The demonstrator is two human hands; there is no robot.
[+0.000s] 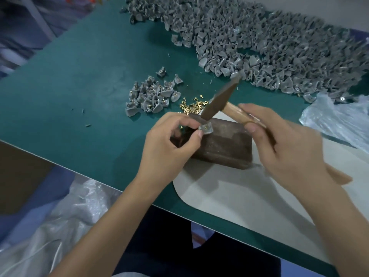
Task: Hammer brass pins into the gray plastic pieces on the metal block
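On the green bench (83,62), my left hand (169,144) pinches a gray plastic piece (205,128) atop the metal block (223,144); my right hand (279,148) grips the hammer (217,100), its head touching the piece.

Left hand (169,140) forward of a bare forearm, fingers curled inward, thumb and forefinger tips pinched together; right hand (279,144) further right and slightly nearer, bare forearm angled in from the lower right, fingers wrapped closed, forefinger laid straighter along the top, thumb tip pressed in below; both palms turned toward each other, well apart.
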